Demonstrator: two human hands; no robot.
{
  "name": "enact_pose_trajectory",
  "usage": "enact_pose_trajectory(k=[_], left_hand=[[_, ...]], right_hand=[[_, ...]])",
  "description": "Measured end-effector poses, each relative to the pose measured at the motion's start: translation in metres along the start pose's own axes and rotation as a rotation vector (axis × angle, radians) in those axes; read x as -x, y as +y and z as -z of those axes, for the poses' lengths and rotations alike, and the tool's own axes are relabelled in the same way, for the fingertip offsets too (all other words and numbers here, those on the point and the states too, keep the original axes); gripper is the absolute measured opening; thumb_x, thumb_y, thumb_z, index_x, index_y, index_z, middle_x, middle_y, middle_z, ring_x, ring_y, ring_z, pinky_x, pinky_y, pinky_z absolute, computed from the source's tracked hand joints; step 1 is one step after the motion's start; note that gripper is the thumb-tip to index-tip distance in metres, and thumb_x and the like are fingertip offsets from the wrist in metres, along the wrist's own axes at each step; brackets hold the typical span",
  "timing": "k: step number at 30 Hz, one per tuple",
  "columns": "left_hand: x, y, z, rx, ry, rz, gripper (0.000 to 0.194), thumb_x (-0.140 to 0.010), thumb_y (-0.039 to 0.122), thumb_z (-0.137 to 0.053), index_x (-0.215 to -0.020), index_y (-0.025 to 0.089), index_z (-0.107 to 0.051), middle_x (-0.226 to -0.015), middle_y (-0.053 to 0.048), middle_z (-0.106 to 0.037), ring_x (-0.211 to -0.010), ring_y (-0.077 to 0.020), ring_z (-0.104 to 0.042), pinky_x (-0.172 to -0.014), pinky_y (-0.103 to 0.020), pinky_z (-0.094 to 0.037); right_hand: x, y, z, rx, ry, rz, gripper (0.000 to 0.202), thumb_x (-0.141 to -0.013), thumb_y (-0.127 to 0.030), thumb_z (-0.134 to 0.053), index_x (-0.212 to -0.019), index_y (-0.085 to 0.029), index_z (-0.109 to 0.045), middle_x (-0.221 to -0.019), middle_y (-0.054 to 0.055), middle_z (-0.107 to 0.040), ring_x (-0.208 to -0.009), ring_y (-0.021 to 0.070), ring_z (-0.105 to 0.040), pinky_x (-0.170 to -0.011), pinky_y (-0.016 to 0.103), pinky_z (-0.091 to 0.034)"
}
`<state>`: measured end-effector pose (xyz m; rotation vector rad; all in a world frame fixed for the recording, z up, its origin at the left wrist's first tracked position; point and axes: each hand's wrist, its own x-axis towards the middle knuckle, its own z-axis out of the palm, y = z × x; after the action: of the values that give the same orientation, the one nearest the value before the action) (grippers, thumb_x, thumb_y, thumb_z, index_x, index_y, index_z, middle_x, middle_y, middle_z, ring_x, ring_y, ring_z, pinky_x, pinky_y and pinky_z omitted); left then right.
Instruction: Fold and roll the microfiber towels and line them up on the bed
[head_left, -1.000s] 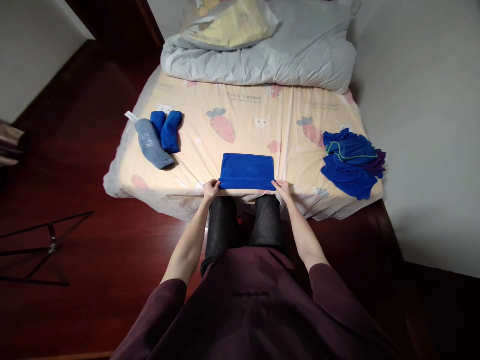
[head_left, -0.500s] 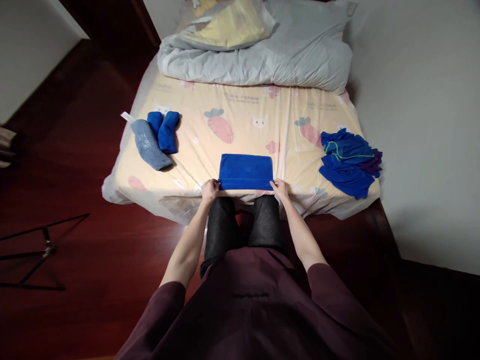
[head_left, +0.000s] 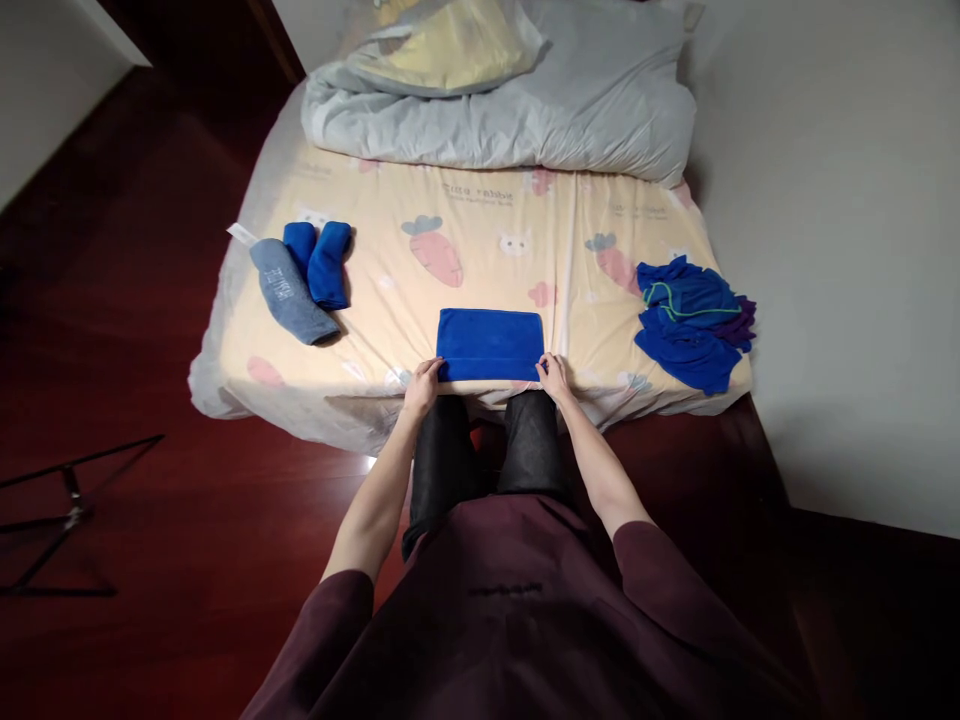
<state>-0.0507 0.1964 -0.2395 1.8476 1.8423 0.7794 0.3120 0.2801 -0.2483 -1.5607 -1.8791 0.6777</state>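
A blue towel (head_left: 490,335) lies flat near the front edge of the bed, with a narrow fold along its near side. My left hand (head_left: 423,384) pinches the towel's near left corner. At the near right corner, my right hand (head_left: 553,377) has its fingers closed on the towel too. On the left of the bed lie a rolled grey-blue towel (head_left: 292,295) with a white tag and two rolled blue towels (head_left: 328,265). To the right is a crumpled pile of blue cloths (head_left: 690,325), with a green edging and a purple piece in it.
The bed sheet (head_left: 480,245) is pale yellow with carrot and rabbit prints. A grey quilt (head_left: 600,115) and a yellow pillow (head_left: 465,50) lie at the far end. Black tripod legs (head_left: 71,515) stand on the dark red floor at left; a wall (head_left: 832,250) borders the right side.
The view has shifted slightly. Both hands stay at the towel's near corners, and the fold along its near edge looks about the same.
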Motion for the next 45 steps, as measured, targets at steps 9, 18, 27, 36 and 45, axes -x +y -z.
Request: enact_pose_trajectory(k=[9,18,27,36,45], left_hand=[[0.0,0.002,0.009,0.082,-0.052,0.017,0.043,-0.099,0.038,-0.052,-0.134,0.02,-0.068,-0.146,-0.012,-0.063,-0.14,-0.0285,-0.056,-0.124,-0.046,-0.038],[0.003,0.0,0.013,0.073,-0.097,-0.021,0.06,-0.082,0.022,-0.064,-0.142,0.02,-0.063,-0.152,-0.011,-0.058,-0.144,-0.0287,-0.052,-0.125,-0.044,-0.037],[-0.003,-0.008,0.012,0.171,-0.071,0.102,0.06,-0.077,0.021,-0.067,-0.138,0.019,-0.067,-0.14,-0.01,-0.068,-0.133,-0.0312,-0.063,-0.116,-0.044,-0.048],[-0.009,-0.017,0.007,0.347,0.038,0.202,0.048,-0.08,0.028,-0.063,-0.125,0.018,-0.076,-0.124,-0.01,-0.076,-0.117,-0.0302,-0.071,-0.107,-0.043,-0.053],[-0.012,-0.019,-0.001,0.506,0.065,0.299,0.053,-0.076,0.034,-0.063,-0.123,0.012,-0.075,-0.109,-0.012,-0.079,-0.096,-0.0258,-0.073,-0.091,-0.038,-0.06]], right_hand=[[0.012,-0.01,0.0,0.021,0.013,-0.102,0.023,-0.096,-0.034,-0.051,-0.105,-0.022,-0.069,-0.111,0.012,-0.058,-0.093,0.0239,-0.06,-0.098,0.04,-0.054],[0.039,-0.018,0.016,0.216,-0.104,0.072,0.052,-0.1,-0.047,-0.052,-0.141,-0.018,-0.064,-0.132,0.019,-0.059,-0.13,0.0364,-0.049,-0.119,0.054,-0.037],[0.029,-0.004,0.015,0.201,-0.144,0.01,0.067,-0.086,-0.038,-0.07,-0.15,-0.02,-0.057,-0.132,0.017,-0.056,-0.126,0.0351,-0.053,-0.117,0.052,-0.041],[0.002,0.015,0.012,-0.082,-0.103,-0.13,0.053,-0.074,-0.016,-0.061,-0.125,-0.022,-0.073,-0.114,0.009,-0.064,-0.102,0.0233,-0.065,-0.096,0.04,-0.058],[-0.005,0.014,0.012,-0.311,-0.112,-0.191,0.046,-0.067,-0.017,-0.057,-0.109,-0.017,-0.076,-0.104,0.009,-0.071,-0.09,0.0206,-0.066,-0.086,0.037,-0.059]])
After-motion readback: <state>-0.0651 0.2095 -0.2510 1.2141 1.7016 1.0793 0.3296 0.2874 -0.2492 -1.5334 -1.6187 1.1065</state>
